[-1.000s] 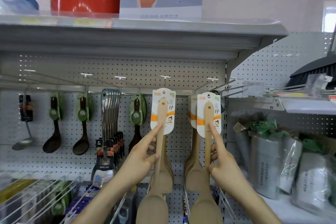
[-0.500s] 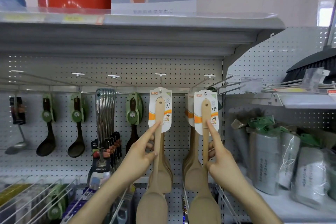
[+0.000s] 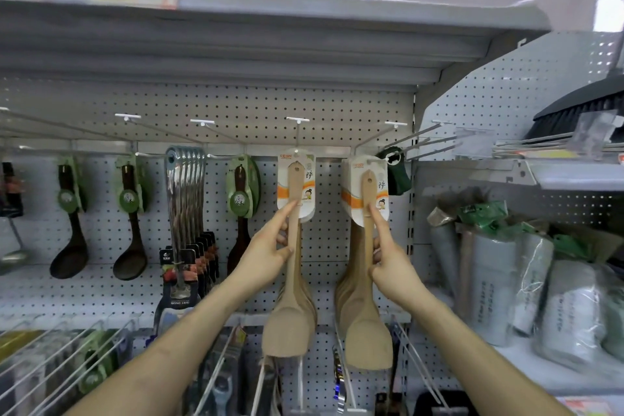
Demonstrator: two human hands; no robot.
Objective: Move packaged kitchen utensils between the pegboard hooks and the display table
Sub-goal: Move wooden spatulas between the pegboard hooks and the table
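Head view: left hand [image 3: 266,255] grips left wooden spatula [image 3: 287,331] by the handle, index finger straight along it. Right hand [image 3: 393,265] grips right wooden spatula [image 3: 368,344] the same way. Both spatulas hang on pegboard hooks [image 3: 297,135] just above the hands. Dark ladles [image 3: 69,246] hang left of them.

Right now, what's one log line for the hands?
left hand: grips left wooden spatula handle, forefinger up | right hand: grips right wooden spatula handle, forefinger up | spatulas: upright at pegboard
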